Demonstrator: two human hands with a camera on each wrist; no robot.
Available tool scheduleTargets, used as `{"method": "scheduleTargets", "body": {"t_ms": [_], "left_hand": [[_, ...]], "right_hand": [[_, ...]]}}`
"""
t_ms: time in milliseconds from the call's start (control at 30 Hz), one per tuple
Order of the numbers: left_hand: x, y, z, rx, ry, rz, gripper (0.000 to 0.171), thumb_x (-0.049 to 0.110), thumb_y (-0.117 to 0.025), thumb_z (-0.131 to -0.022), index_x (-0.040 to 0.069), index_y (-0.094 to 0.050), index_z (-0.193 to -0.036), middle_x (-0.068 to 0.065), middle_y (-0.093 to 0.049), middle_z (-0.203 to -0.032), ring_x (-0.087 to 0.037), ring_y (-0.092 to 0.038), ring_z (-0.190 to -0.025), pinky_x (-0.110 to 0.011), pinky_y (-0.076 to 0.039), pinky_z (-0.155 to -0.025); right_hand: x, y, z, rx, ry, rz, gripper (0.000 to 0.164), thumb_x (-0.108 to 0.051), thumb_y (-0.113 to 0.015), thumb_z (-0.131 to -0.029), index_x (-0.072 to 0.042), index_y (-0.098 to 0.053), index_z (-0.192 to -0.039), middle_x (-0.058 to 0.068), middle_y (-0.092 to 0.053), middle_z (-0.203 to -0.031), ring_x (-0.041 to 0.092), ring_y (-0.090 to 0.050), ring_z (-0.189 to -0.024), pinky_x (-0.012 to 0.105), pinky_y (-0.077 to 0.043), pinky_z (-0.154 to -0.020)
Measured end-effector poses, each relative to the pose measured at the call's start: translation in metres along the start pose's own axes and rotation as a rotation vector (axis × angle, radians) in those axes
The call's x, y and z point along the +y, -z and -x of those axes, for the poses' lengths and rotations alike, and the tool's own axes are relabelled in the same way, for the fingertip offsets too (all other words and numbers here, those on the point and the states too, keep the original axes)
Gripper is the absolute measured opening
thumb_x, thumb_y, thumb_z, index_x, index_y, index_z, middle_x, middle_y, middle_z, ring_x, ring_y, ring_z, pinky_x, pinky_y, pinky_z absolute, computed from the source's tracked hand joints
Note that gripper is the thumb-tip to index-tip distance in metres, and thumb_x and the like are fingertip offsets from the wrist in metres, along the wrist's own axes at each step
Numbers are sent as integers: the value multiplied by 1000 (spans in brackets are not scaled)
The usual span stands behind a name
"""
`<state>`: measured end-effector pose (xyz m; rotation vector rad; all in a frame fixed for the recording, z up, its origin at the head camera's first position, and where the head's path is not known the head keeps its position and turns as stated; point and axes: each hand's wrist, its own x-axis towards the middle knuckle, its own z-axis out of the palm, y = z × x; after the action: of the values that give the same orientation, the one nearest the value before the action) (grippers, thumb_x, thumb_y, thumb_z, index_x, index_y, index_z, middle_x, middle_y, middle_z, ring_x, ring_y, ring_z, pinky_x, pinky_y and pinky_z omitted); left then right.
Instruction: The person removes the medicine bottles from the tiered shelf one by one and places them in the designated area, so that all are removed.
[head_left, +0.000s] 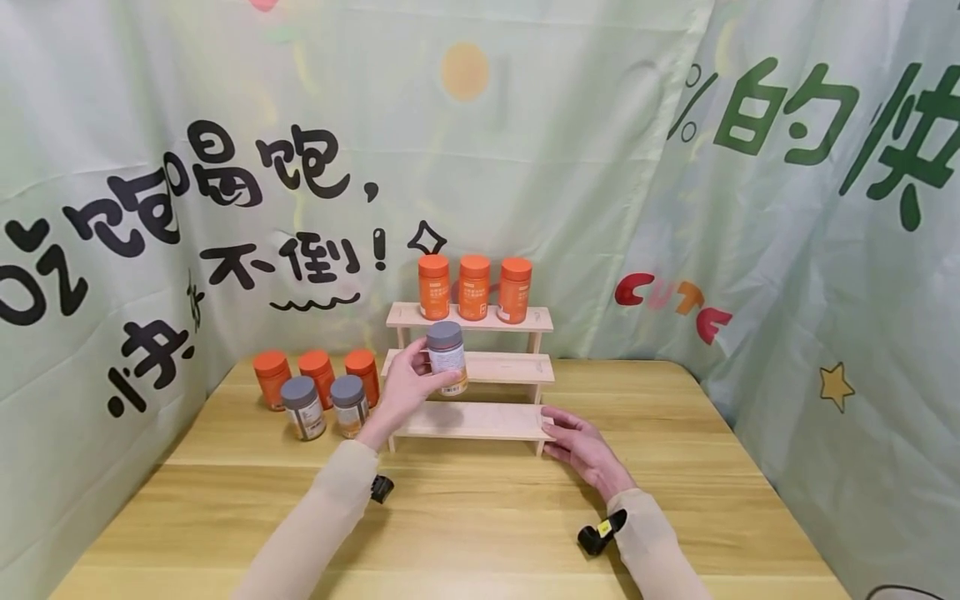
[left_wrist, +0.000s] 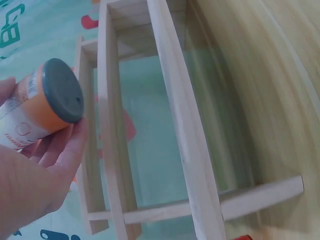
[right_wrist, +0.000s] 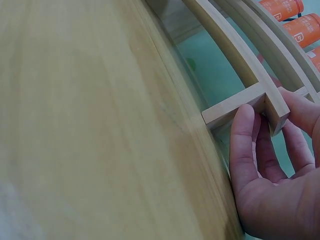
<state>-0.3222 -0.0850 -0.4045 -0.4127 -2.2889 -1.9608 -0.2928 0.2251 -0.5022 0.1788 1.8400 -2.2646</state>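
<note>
My left hand (head_left: 405,390) grips a small supplement jar (head_left: 447,360) with a grey lid and a white and orange label. The jar is upright in front of the middle shelf of a three-tier wooden display rack (head_left: 465,421). In the left wrist view, thumb and fingers wrap the jar (left_wrist: 31,107) below its lid. At the rack's lower right corner, my right hand (head_left: 588,454) holds the end of the bottom shelf. The right wrist view has this hand's fingers curled around that shelf end (right_wrist: 277,107), by its leg.
Three orange jars (head_left: 474,287) stand in a row on the top shelf. Left of the rack, three more orange jars (head_left: 272,379) stand on the wooden table (head_left: 480,517), with two grey-lidded jars (head_left: 303,408) before them. A printed curtain (head_left: 555,167) hangs behind and at both sides.
</note>
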Motion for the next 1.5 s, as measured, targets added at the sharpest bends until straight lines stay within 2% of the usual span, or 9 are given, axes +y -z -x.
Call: {"method": "scheduleTargets", "body": {"t_ms": [167,433,767,867,1100,1333,1500], "left_hand": [[3,14,4,-21,53,-21,73,21,-86,-76,13,-48,-138,-15,-65,-123,-27,-64,-111,-41,-53,-95],[7,45,15,-34,64,-21,74,19,-84,-78,12,-45,-140,-16,-61,-129,-29,-61,-117,-42,-51,-97],[3,79,25,-35,102,-54,79,26,-85,-77,15,-44,-143,-15,-60,-132,-30,-60,-117,-41,-51,-96],[4,87,28,-37,90,-83,79,30,-85,-76,16,-45,-142,-15,-61,-131,-29,-61,-115,-41,-52,-95],[6,113,34,-69,54,-123,72,27,-83,-80,11,-46,-140,-19,-62,-129,-26,-64,-109,-38,-53,-90],[6,138,37,-59,40,-206,73,29,-81,-81,12,-44,-142,-19,-60,-130,-18,-65,-105,-35,-53,-87],[7,156,43,-26,19,-193,70,25,-80,-83,9,-44,-141,-6,-65,-122,-10,-66,-100,-28,-53,-85]], "right_hand": [[-1,1,0,-12,3,-1,42,-7,-66,-93,-7,-58,-134,-2,-63,-108,11,-66,-84,25,-58,-73],[0,2,0,-21,6,0,46,-8,-67,-92,-4,-55,-136,-2,-63,-108,11,-66,-84,24,-57,-72],[2,2,1,-13,6,-5,45,-8,-68,-91,-5,-57,-134,-1,-63,-108,12,-66,-83,25,-57,-72],[2,2,1,-5,7,-5,46,-9,-69,-90,-5,-57,-134,0,-63,-109,12,-66,-84,25,-57,-71],[2,2,1,-29,13,-3,49,-9,-68,-91,-2,-53,-138,-2,-64,-108,11,-67,-84,25,-57,-72],[1,3,1,-36,15,-6,50,-8,-67,-92,-2,-51,-139,-1,-64,-107,12,-67,-84,23,-57,-71],[0,2,1,-42,17,0,52,-9,-68,-91,-1,-50,-140,-1,-64,-110,13,-67,-85,24,-57,-71]]}}
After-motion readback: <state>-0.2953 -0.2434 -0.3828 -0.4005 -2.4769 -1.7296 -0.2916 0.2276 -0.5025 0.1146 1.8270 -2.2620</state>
